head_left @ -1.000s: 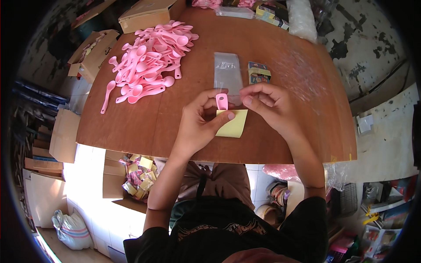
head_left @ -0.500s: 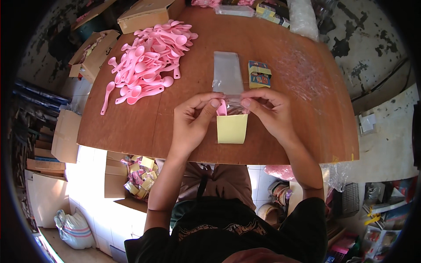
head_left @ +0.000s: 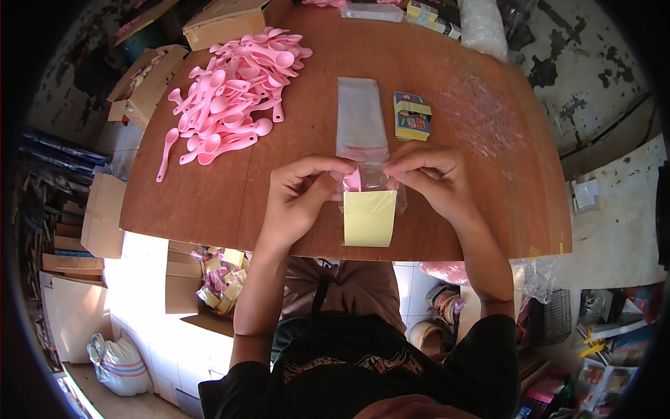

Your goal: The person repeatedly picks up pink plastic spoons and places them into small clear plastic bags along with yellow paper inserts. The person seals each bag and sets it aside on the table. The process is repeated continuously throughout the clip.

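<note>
Between my two hands is a clear plastic bag (head_left: 377, 180) with a pale yellow card (head_left: 370, 220) in its lower part. Part of a pink spoon (head_left: 353, 180) shows above the card, next to my left fingertips. My left hand (head_left: 300, 199) pinches the bag's upper left side between thumb and fingers. At the upper right side, my right hand (head_left: 436, 183) pinches it the same way. Just beyond lies a stack of flat clear bags (head_left: 361, 115). To its right sits a banded bundle of printed cards (head_left: 412, 126).
A large heap of pink spoons (head_left: 237, 91) covers the table's left side. Loose clear plastic strips (head_left: 481, 115) are scattered at the right. Below the table's front edge, an open carton (head_left: 183, 283) holds packed yellow and pink pieces (head_left: 225, 276). Another carton (head_left: 227, 24) stands at the far left.
Both hands have drawn the bag slightly toward me, off the stack of bags. More of the yellow card's length shows, and the stack's near end is uncovered.
</note>
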The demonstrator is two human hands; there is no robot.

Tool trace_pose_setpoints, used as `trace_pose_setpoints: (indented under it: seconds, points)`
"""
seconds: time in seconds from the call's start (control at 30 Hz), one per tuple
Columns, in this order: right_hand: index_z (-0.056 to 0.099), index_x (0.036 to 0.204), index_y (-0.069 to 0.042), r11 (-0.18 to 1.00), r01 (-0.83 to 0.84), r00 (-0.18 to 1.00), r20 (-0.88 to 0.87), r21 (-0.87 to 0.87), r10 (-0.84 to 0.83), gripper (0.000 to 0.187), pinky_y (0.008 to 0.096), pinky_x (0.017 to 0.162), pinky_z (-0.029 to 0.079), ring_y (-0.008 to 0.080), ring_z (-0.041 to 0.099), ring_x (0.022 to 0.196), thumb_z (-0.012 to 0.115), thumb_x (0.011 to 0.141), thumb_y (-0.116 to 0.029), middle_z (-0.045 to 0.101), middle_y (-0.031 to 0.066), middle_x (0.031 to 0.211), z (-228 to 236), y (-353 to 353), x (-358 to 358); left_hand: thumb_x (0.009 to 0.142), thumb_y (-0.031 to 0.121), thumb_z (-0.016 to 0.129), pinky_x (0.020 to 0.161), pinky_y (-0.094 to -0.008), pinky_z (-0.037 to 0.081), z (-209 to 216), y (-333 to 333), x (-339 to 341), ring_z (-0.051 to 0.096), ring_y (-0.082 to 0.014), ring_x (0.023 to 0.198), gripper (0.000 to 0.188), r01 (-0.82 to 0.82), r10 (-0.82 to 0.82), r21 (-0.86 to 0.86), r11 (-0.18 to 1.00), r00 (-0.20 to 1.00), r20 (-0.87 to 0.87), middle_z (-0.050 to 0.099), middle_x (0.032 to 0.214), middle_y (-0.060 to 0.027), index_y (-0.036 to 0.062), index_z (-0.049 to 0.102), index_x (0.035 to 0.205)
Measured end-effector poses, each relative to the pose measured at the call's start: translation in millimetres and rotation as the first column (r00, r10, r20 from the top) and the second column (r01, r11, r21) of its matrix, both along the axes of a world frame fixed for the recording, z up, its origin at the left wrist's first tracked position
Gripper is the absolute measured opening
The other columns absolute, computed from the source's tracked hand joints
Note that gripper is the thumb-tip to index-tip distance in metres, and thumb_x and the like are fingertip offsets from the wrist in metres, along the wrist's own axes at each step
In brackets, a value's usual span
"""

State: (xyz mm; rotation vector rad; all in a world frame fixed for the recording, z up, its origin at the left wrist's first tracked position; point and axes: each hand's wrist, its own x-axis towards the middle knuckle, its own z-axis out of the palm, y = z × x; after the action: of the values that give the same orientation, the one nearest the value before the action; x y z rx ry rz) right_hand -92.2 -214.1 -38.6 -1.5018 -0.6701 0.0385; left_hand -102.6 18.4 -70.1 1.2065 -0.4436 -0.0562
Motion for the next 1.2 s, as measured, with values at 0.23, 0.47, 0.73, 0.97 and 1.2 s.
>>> trace_pose_setpoints:
  seconds: [0.23,0.47,0.73,0.97,1.2]
  points:
    - [0.069,0.098,0.005,1.0,0.007,1.0,0.02,-0.019,-0.006,0.022,0.0234,0.074,0.05,0.0132,0.063,0.085,0.054,0.085,0.013,0.065,0.0111,0.097,0.9,0.3,-2.3,0.095,0.0,0.051,0.079,-0.0271,0.055,1.3,2.8,-0.6,0.064,-0.015,0.094,0.017,0.017,-0.017,0.007,1.0,0.998,0.059,0.068,0.105,-0.0102,-0.0031,0.066,0.103]
    - [0.067,0.095,0.004,0.999,0.053,0.999,0.003,-0.014,-0.053,0.012,0.0251,0.077,0.051,0.0118,0.061,0.088,0.068,0.083,0.005,0.063,0.009,0.098,-0.1,9.2,-6.6,0.084,-0.007,0.066,0.082,-0.0251,0.054,4.3,-3.9,-3.0,0.064,-0.0149,0.094,0.014,-0.024,0.022,0.053,0.998,0.999,0.038,0.066,0.108,-0.014,-0.0037,0.064,0.097]
    - [0.059,0.111,0.001,0.972,-0.186,0.981,0.035,-0.144,0.193,0.043,0.0262,0.077,0.051,0.0125,0.06,0.09,0.078,0.073,0.006,0.051,0.0079,0.108,-2.5,10.5,-16.9,0.074,-0.013,0.073,0.085,-0.0313,0.057,17.3,21.4,-34.3,0.065,-0.0193,0.1,0.035,0.059,-0.059,0.018,0.998,0.998,-0.026,0.06,0.121,-0.0206,-0.0034,0.059,0.104]
    - [0.064,0.109,0.0,0.831,0.119,0.962,0.27,-0.543,0.038,0.028,0.0334,0.084,0.051,0.0231,0.064,0.095,0.071,0.083,-0.007,0.062,0.012,0.109,1.3,6.6,1.2,0.073,-0.01,0.073,0.075,-0.0308,0.056,-12.5,133.7,-96.3,0.069,-0.0213,0.09,0.03,0.037,-0.045,0.717,0.696,0.999,-0.007,0.07,0.097,-0.0137,-0.0017,0.065,0.101]
    - [0.056,0.126,-0.002,0.475,0.5,0.805,0.591,-0.725,0.055,0.046,0.0501,0.108,0.03,0.0342,0.043,0.128,0.058,0.092,-0.033,0.051,0.0166,0.135,-30.5,8.9,19.1,0.074,0.002,0.074,0.091,-0.0376,0.05,-76.9,184.6,-128.2,0.06,-0.0355,0.108,0.059,-0.063,0.199,0.995,0.077,0.979,0.046,0.059,0.121,-0.0189,0.0026,0.051,0.129]
